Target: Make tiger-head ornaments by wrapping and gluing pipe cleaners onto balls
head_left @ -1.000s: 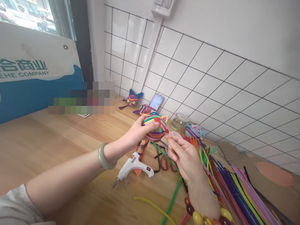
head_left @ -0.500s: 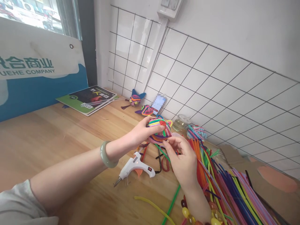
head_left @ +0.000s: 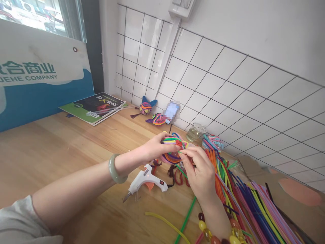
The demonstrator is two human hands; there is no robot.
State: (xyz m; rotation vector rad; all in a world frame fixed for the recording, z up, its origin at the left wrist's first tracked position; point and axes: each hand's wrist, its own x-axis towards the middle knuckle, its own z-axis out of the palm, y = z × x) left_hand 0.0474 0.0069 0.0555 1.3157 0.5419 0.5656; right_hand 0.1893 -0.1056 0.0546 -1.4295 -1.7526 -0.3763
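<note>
Multicoloured strands (head_left: 168,140) band the craft (head_left: 170,158) our left hand (head_left: 155,147) grasps while our right hand (head_left: 203,171) pinches its edge, seemingly shaping it; the next move needs light, steady pressure.

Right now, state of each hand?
Left hand: closed on the striped multicolored craft piece.
Right hand: fingertips pinched at its edge; whether they grip a strand can't be told.

Looks like a small craft corner, maybe in a shop or office: a wooden surface (head_left: 83,149) strewn with coloured fuzzy stems (head_left: 256,203) and a glue gun (head_left: 147,179), wire grid (head_left: 218,71) on the wall, and a board (head_left: 38,74) reading "COMPANY" by the window (head_left: 35,15).
</note>
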